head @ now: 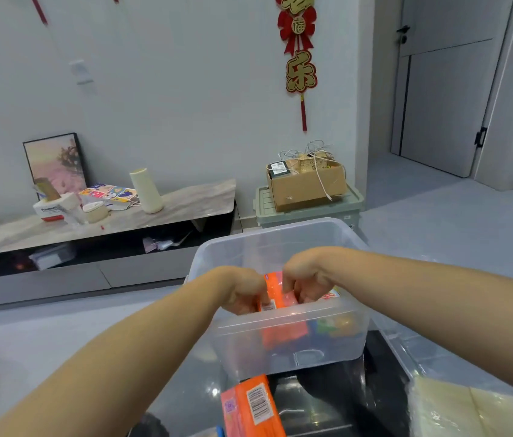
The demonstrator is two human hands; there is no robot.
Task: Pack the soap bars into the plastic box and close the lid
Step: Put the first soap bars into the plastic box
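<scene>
Fingertips hidden behind plastic box point(280, 234) wall; left hand point(242, 291), right hand point(304, 279) both gripping orange soap bar point(277, 291) inside, center frame. Blurred packs beneath. Another soap bar point(253, 408) cut off, bottom edge.

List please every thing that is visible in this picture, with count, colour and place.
plastic box: 1, clear, centre, lid off
soap pack in box: 1, orange, between both hands
soap pack outside: 1, orange, bottom edge, in front of the box
cardboard box: 1, brown, on a grey-green bin by the wall
bin: 1, grey-green, behind the plastic box
cabinet: 1, marble top, left
vase: 1, cream, on the cabinet
framed picture: 1, pink, leaning on the wall
door: 1, grey, right
left hand: fingers on the soap pack
right hand: fingers on the soap pack
</scene>
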